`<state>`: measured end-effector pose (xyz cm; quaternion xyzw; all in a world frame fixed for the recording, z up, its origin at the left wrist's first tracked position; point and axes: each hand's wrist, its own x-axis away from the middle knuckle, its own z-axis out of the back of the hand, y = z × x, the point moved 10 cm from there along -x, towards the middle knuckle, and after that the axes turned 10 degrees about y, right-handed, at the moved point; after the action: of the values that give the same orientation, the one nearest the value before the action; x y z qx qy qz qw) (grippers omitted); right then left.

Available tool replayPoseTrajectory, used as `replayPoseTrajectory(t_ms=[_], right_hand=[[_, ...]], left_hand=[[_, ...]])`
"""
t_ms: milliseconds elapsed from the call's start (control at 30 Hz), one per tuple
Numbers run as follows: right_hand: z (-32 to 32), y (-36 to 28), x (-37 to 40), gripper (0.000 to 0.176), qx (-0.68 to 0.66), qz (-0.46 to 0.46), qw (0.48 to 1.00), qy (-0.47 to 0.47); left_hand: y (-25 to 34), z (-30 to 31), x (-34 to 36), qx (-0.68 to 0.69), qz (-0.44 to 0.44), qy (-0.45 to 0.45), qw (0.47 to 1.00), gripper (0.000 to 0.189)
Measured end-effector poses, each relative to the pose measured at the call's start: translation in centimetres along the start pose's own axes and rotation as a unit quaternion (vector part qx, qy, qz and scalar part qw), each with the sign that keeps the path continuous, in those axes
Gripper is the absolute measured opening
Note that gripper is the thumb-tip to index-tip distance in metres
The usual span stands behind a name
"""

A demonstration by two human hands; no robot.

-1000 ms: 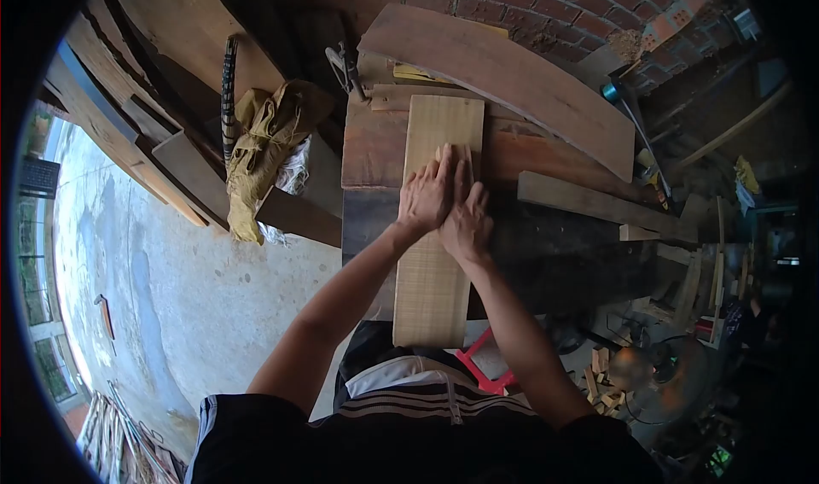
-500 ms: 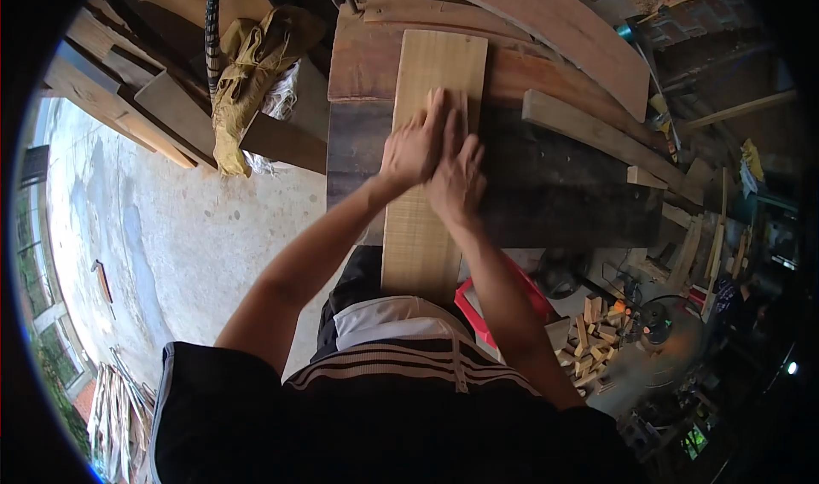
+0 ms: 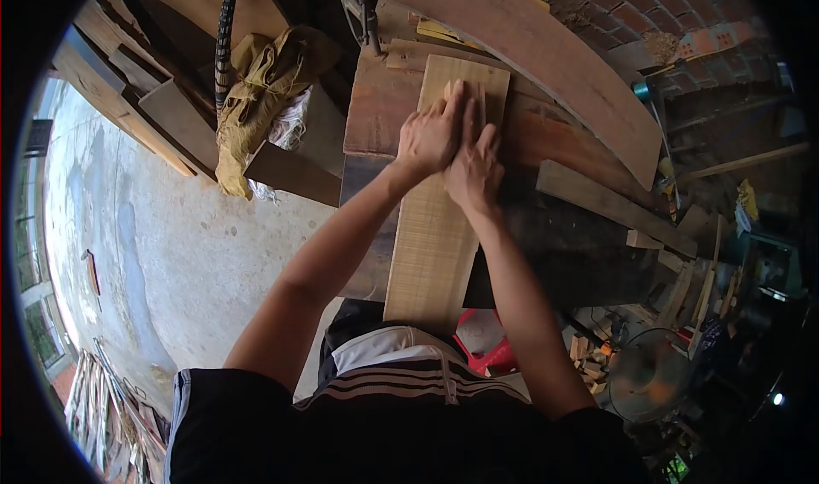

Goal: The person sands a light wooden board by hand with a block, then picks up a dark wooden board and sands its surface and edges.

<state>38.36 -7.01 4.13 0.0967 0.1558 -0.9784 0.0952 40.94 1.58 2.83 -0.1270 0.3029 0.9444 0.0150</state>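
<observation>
A long, pale wooden board (image 3: 433,249) lies lengthwise away from me over a dark wooden worktop (image 3: 559,249), its near end at my waist. Close to its far end, my left hand (image 3: 431,140) and my right hand (image 3: 474,172) press down side by side, touching each other. Their fingers point away from me, partly curled and drawn together. A narrow brownish strip shows at the fingertips; I cannot tell what it is, as the fingers cover most of it.
A broad curved plank (image 3: 546,61) and a narrower wood strip (image 3: 601,202) lie on the right. A metal clamp (image 3: 363,23) stands at the back edge. Left is a yellow-brown sack (image 3: 269,83). Below right sit a red container (image 3: 490,347), a fan (image 3: 648,373) and wood offcuts (image 3: 589,360).
Both hands have slid forward along the board, nearer its far end. The whole view has shifted, so the board and worktop appear lower and further right.
</observation>
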Motion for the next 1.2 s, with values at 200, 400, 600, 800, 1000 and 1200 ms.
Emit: replayPoseTrajectory(t_ms=[200, 400, 600, 800, 1000, 1200], right_hand=[[-0.7, 0.6, -5.1, 0.089, -0.018, -0.02, 0.998, 0.051], [2.1, -1.9, 12.9, 0.095, -0.04, 0.014, 0.998, -0.038], [2.0, -2.8, 19.1, 0.098, -0.071, 0.045, 0.992, -0.098], [0.0, -3.4, 4.6, 0.095, -0.07, 0.036, 0.997, -0.021], [-3.0, -3.6, -8.7, 0.09, -0.04, 0.071, 0.993, 0.085], [-1.6, -3.4, -0.3, 0.097, -0.061, 0.008, 0.998, 0.033]], left_hand=[[-1.3, -1.6, -5.2, 0.008, 0.013, -0.02, 1.0, 0.065], [1.4, 1.8, 13.6, 0.013, -0.004, -0.047, 0.999, 0.078], [1.7, 3.1, 20.6, -0.007, 0.003, -0.115, 0.993, 0.086], [-1.9, 2.6, 6.1, 0.028, -0.054, -0.001, 0.998, 0.075], [-6.0, 1.6, -7.8, -0.052, 0.035, -0.059, 0.996, 0.063], [-3.7, 1.9, 0.0, -0.033, 0.033, -0.079, 0.996, 0.067]])
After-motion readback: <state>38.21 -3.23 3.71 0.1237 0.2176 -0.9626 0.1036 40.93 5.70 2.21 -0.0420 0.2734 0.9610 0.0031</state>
